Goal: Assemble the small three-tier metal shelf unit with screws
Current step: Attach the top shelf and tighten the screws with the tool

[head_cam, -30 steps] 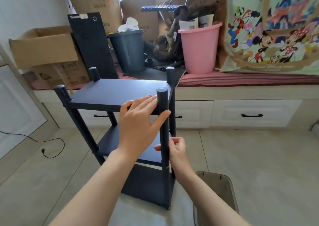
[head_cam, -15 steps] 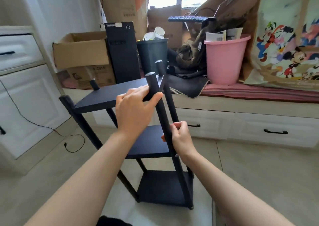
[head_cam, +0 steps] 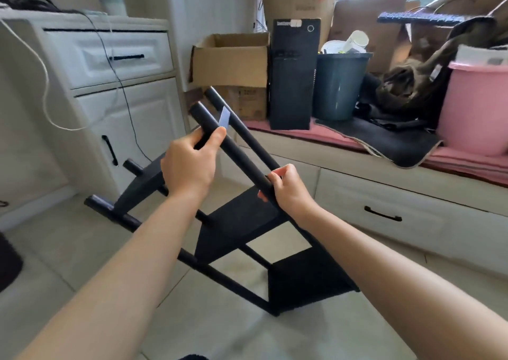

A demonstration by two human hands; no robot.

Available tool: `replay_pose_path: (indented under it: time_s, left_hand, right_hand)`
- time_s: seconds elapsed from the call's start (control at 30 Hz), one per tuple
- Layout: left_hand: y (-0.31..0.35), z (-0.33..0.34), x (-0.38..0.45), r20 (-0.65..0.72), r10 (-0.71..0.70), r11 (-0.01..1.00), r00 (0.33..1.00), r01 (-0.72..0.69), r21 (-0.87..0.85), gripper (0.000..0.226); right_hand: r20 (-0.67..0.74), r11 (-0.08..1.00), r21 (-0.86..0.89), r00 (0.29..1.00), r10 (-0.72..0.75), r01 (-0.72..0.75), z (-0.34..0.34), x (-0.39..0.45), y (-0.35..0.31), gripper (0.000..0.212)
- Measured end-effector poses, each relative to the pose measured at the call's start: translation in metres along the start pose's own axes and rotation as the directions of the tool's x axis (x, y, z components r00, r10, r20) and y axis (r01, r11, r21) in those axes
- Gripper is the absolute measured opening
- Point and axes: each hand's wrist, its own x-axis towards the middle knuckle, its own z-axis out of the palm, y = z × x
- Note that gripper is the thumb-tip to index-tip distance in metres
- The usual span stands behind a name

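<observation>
Tilting toward ten o'clock on the tiled floor point(head_cam: 82, 249), the black three-tier metal shelf unit point(head_cam: 242, 222) appears fully framed: three shelves and four posts joined. Left hand point(head_cam: 189, 164) grips the nearest post's top; right hand point(head_cam: 288, 189) wraps it lower. Screw tightness cannot be verified; likely inspection remains.

I see a shelf unit point(head_cam: 242, 222) all in matt black, posts and 3 tiers alike. Behind it are a pink bucket point(head_cam: 475, 112), a dark grey-blue bin point(head_cam: 339, 84), a brown cardboard box point(head_cam: 231, 60), a black computer tower point(head_cam: 294, 73), white cabinets point(head_cam: 129, 112), pale beige floor tiles point(head_cam: 68, 249).
</observation>
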Motion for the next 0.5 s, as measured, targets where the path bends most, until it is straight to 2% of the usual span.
replay_pose_path:
  time_s: [0.07, 0.2, 0.27, 0.37, 0.5]
  left_hand:
    - [-0.018, -0.012, 0.003, -0.028, -0.053, 0.997, 0.998, 0.051, -0.063, 0.020]
    - [-0.053, -0.031, -0.003, -0.020, -0.180, 0.958, 0.984, 0.170, -0.232, 0.029]
    - [-0.076, -0.036, -0.009, -0.005, -0.249, 0.929, 0.968, 0.237, -0.282, 0.025]
    - [-0.116, -0.042, -0.024, 0.069, -0.399, 0.843, 0.914, 0.396, -0.364, 0.007]
    - [-0.173, -0.033, -0.067, 0.191, -0.547, 0.707, 0.815, 0.572, -0.416, 0.031]
  right_hand:
    - [0.047, 0.999, -0.048, 0.999, -0.016, 0.018, 0.015, 0.007, -0.003, 0.014]
    - [0.121, 0.999, -0.030, 0.993, -0.008, 0.012, 0.032, 0.009, -0.003, 0.008]
    - [0.152, 0.999, -0.036, 0.988, 0.005, 0.001, 0.037, 0.009, 0.002, 0.009]
    - [0.183, 0.995, -0.100, 0.982, 0.041, -0.023, 0.043, 0.006, 0.022, 0.011]
    - [0.192, 0.973, -0.226, 0.977, 0.086, -0.042, 0.054, 0.000, 0.070, 0.012]
